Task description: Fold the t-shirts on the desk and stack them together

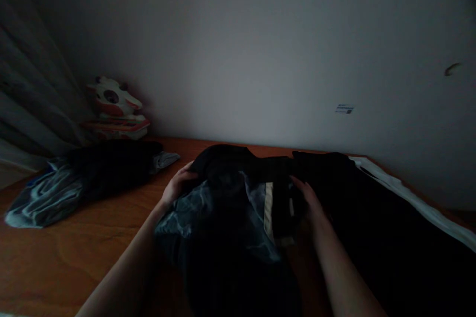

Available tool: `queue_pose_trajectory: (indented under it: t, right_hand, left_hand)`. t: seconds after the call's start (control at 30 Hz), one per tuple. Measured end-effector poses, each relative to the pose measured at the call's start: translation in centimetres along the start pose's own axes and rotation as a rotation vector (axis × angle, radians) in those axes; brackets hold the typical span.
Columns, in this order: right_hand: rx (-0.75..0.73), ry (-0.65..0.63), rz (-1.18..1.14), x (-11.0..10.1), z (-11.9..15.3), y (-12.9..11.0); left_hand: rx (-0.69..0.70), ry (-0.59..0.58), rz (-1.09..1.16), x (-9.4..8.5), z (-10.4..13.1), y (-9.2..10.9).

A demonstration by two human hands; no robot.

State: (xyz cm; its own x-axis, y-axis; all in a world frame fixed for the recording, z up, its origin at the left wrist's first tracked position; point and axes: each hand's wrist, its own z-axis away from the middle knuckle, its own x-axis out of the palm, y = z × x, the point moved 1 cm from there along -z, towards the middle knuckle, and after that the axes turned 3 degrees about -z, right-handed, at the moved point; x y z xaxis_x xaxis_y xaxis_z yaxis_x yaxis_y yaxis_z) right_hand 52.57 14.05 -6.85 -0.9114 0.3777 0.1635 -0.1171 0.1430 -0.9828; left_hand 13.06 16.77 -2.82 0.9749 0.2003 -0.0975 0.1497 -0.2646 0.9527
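A dark garment (223,237) with grey-blue marbled patches and a pale beige strip hangs bunched between my two hands over the wooden surface. At its upper left edge, my left hand (179,183) grips the cloth, with the fingertips partly hidden in the fabric. On the opposite side my right hand (307,195) is closed on the garment near the beige strip. Poor light and dark folds hide what kind of garment it is.
Black clothing (372,218) lies spread at the right, with white cloth (401,190) along its far edge. Crumpled clothes (100,173) lie at the left. Behind them stands a cow-shaped toy keyboard (117,109) by a curtain (29,84). A wall (238,59) rises behind the wooden surface (92,247).
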Motion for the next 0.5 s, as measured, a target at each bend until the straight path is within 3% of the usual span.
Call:
queue_pose_trajectory:
  t: [0.1,0.17,0.4,0.5]
  right_hand:
    - [-0.189,0.295,0.256,0.1,-0.7,0.6]
    - [-0.306,0.372,0.405,0.1,-0.8,0.8]
    - [-0.323,0.104,0.987,1.4,0.8,0.9]
    - [-0.282,0.069,1.099,1.5,0.6,1.6]
  left_hand:
    - [-0.107,0.188,0.140,0.2,-1.6,-0.5]
    - [-0.105,0.287,0.072,0.3,-1.8,-1.0]
    - [-0.093,-0.016,-0.641,2.4,0.7,-1.6]
    - [-0.178,-0.087,-0.658,2.6,0.8,-1.0]
